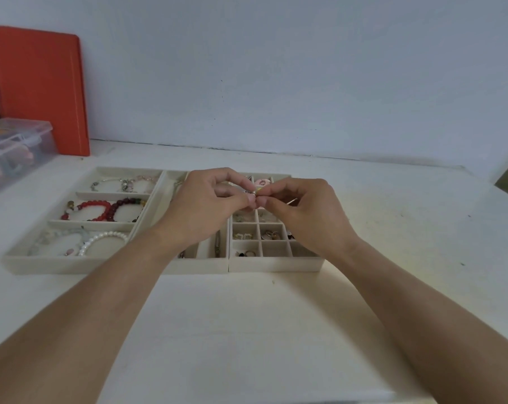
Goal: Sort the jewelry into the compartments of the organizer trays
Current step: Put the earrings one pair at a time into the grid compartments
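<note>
1. While both forearms reach forward over a white worktop (pixel 247 330), the left hand (pixel 206 205) and the right hand (pixel 302 211) meet fingertip to fingertip above the organizer trays.
2. Thumb and curled fingers of each hand pinch one small piece of jewelry (pixel 254 193) between them; it is too small and blurred to name, though a thin gold wire sticks out by the right thumb.
3. Three cream trays sit side by side, touching, near the back of the worktop.
4. In the left tray (pixel 16 259), three long compartments hold bracelets: a silver charm bracelet (pixel 121 183) at the back, red bead bracelets (pixel 101 209) in the middle, and a pearl bracelet (pixel 101 243) beside a pale bead one at the front.
5. Much of the middle tray (pixel 200 265) is hidden by the left hand and wrist; its narrow compartments run front to back, and a slim item lies in one.
6. Divided into small square compartments, the right tray (pixel 276 265) holds rings and small gold pieces; a pink piece (pixel 261 182) lies in a back compartment.
7. At the far left, an orange folder (pixel 40 91) leans upright against the pale wall, with a clear plastic box (pixel 13 150) in front of it.
8. No brand, label or writing can be read anywhere.
</note>
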